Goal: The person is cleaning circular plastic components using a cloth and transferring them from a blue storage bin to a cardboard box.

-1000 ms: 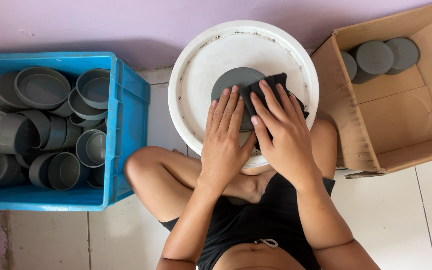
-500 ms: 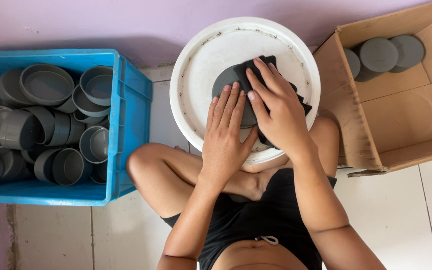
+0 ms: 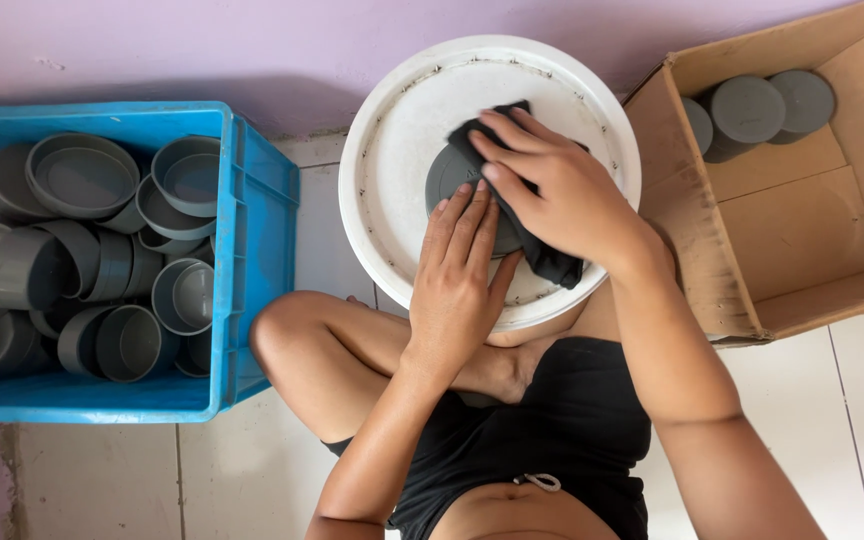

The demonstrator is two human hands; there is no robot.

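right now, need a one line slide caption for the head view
Right hand presses a dark cloth on a grey cap steadied by the left hand over a white lid.

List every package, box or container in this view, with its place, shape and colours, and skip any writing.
Cardboard box: right of the person, brown, open, flaps spread, grey round caps stacked in its far corner.
Blue crate: on the left, rectangular plastic, heaped with grey caps.
White lid: centre, round, under the left hand, right hand, dark cloth and one grey cap.
No labels, signs or screens.
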